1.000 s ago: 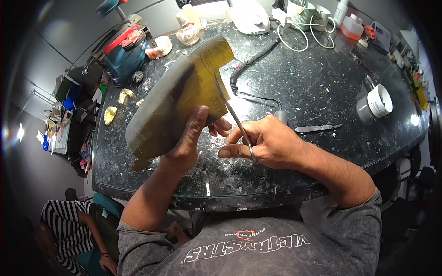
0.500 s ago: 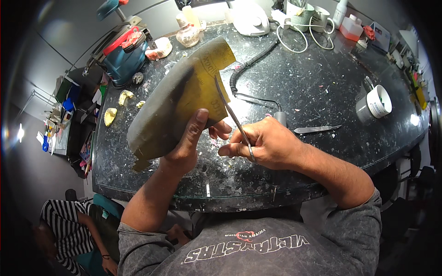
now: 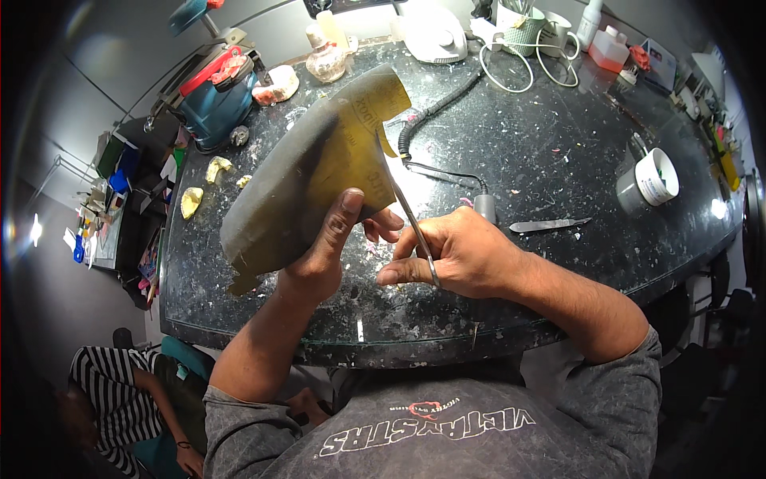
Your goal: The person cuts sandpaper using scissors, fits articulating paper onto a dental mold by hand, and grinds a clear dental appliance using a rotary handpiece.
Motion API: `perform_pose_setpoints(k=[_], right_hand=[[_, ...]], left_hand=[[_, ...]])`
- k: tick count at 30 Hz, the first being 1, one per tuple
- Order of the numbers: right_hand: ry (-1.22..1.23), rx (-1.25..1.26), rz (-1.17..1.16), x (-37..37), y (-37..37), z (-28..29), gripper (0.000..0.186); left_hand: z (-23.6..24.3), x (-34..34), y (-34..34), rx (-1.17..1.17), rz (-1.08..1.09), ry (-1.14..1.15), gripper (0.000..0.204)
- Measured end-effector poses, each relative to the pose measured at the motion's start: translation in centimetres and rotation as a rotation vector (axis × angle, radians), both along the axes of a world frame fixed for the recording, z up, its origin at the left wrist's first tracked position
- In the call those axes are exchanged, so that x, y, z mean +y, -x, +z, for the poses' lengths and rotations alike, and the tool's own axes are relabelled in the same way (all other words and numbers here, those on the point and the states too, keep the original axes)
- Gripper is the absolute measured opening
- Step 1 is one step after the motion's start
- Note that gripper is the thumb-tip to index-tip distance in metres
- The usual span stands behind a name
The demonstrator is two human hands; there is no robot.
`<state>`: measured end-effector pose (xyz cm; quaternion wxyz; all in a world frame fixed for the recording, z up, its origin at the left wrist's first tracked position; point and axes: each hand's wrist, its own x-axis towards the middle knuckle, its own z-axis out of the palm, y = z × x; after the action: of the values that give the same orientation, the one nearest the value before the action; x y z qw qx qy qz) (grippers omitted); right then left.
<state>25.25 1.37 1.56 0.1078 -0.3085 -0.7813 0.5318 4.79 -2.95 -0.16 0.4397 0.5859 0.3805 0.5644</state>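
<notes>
A curved, bent sheet (image 3: 295,176), dusty grey with a yellowish printed area toward its right edge, is raised above the bench. My left hand (image 3: 319,247) grips its lower part, thumb pressed on the near face and fingertips showing behind it. My right hand (image 3: 459,255) is closed on metal scissors (image 3: 419,231), whose blades reach up to the sheet's right edge, where a narrow yellow sliver (image 3: 388,146) sticks out beside the cut. A pale metal blade-like tool (image 3: 546,225) lies right of my right hand, and a grey handpiece (image 3: 485,205) with a coiled cord lies behind it.
On the black bench (image 3: 558,144) are yellowish casts (image 3: 191,202), a white cup (image 3: 657,174), a teal machine (image 3: 215,108), glass bottle (image 3: 327,62), white device (image 3: 431,32) and bottle of pink liquid (image 3: 610,49). A person (image 3: 120,407) in stripes sits at lower left.
The scissors and my right hand have shifted slightly down, and the cut at the sheet's right edge has opened, with a narrow sliver now standing away from it.
</notes>
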Motion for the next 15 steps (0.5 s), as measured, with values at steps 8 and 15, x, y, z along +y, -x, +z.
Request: perform_pose_setpoints(k=[8, 15], right_hand=[[-0.103, 0.148, -0.045, 0.0, 0.0, -1.4, 0.054], [-0.151, 0.218, -0.044, 0.1, 0.1, -2.4, 0.055]], left_hand=[[-0.1, 0.0, 0.0, -0.023, 0.008, -0.019, 0.037], [-0.1, 0.0, 0.0, 0.001, -0.008, -0.042, 0.035]])
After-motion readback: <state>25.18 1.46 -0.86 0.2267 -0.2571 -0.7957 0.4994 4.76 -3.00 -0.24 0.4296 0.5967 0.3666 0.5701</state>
